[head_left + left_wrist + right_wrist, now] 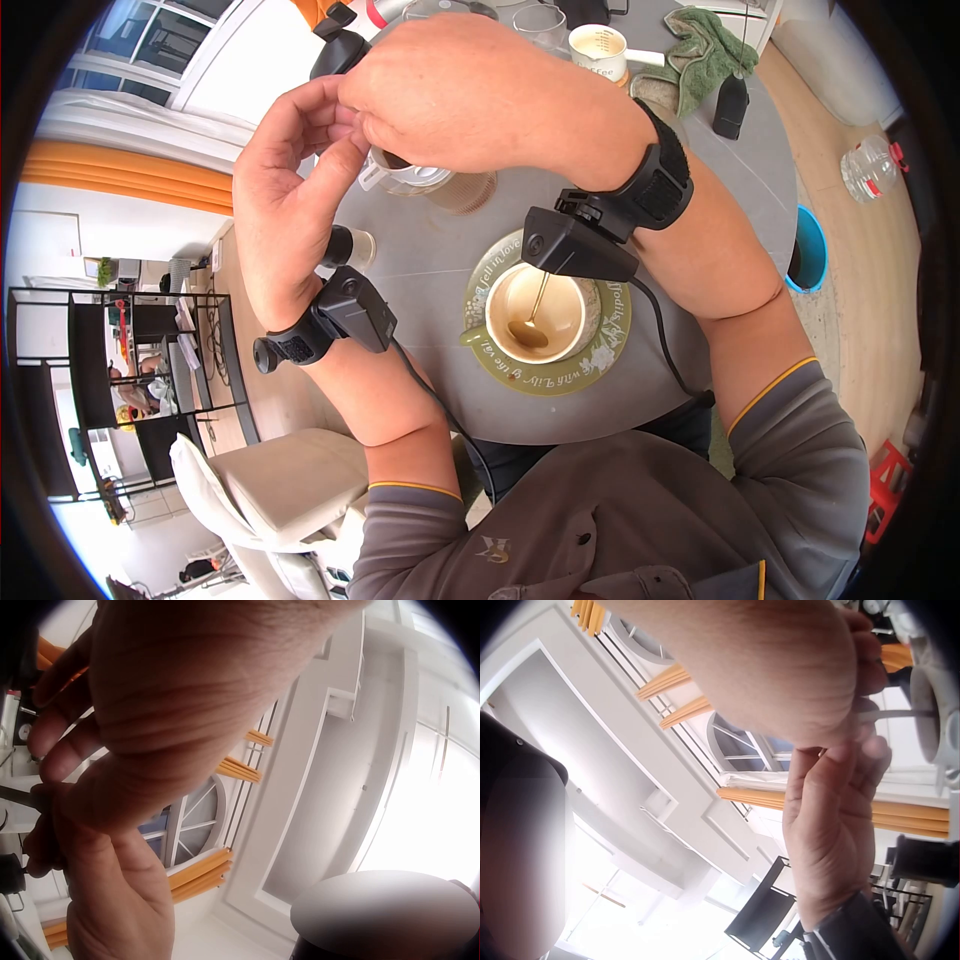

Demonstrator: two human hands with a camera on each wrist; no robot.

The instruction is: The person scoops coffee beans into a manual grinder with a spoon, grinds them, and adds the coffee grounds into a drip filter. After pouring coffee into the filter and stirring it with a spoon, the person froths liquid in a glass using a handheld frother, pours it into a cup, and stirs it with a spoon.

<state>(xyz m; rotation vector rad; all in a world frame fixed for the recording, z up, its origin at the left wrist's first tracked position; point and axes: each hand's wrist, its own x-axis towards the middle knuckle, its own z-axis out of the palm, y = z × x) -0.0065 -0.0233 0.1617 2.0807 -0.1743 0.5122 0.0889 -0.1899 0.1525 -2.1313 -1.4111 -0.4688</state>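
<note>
High over the table's left side, my left hand (285, 200) and right hand (460, 95) meet at the fingertips. The right hand grips a thin, flat strip like a handle (896, 714), which runs towards a pale round rim (928, 712) in the right wrist view. The left thumb and fingers come together right at the right fingers; I cannot tell whether they pinch the strip as well. Partly hidden below the hands stands a clear vessel (470, 190) with brown contents. Nearer me, a cream cup (497, 315) with a gold spoon (527, 335) sits on a green plate (600, 370).
A white pot (598, 50) with a side handle, a drinking glass (540, 25) and a green cloth (690, 60) are at the table's far side. A small jar (358, 247) stands near its left edge. A blue bin (812, 250) is on the floor at right.
</note>
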